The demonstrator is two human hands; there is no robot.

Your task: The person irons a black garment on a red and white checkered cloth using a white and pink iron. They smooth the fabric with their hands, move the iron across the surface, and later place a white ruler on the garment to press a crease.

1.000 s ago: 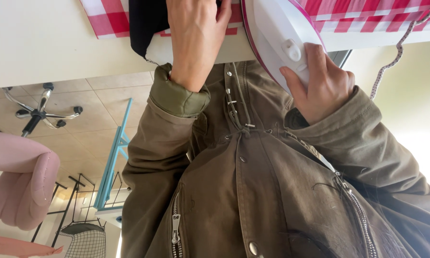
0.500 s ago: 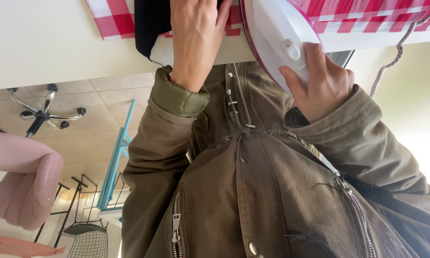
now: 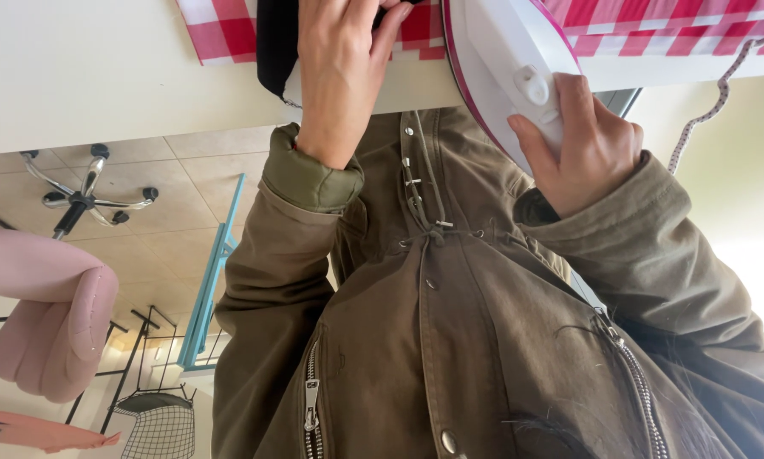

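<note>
At the top of the view, the left hand point(image 3: 341, 81) presses flat on a black cloth point(image 3: 273, 42) that lies over the red and white checked cover point(image 3: 220, 30) of the white board point(image 3: 101, 76). Its fingers are spread and bent a little over the cloth, holding it down, not gripping it. Just to the right, the right hand point(image 3: 588, 144) is wrapped around the handle end of a white iron with a pink rim point(image 3: 505, 64). The iron stands close to the near edge of the board, near the person's green jacket point(image 3: 450, 323).

What could go wrong? The left hand is quite near the iron, so a quick slide to the left could burn the fingers. The iron sits close to the board's edge, so a pull toward the body could tip it off onto the jacket. The dotted cord point(image 3: 722, 85) hangs on the right and could catch on the sleeve.

For room, the board runs open to the left, past the cloth. The right side is tighter, with the cord and a yellow wall. Down on the floor, left of the person, stand a pink chair point(image 3: 50, 314), a blue frame point(image 3: 212, 280) and a wire basket point(image 3: 157, 429), well apart from the hands.
</note>
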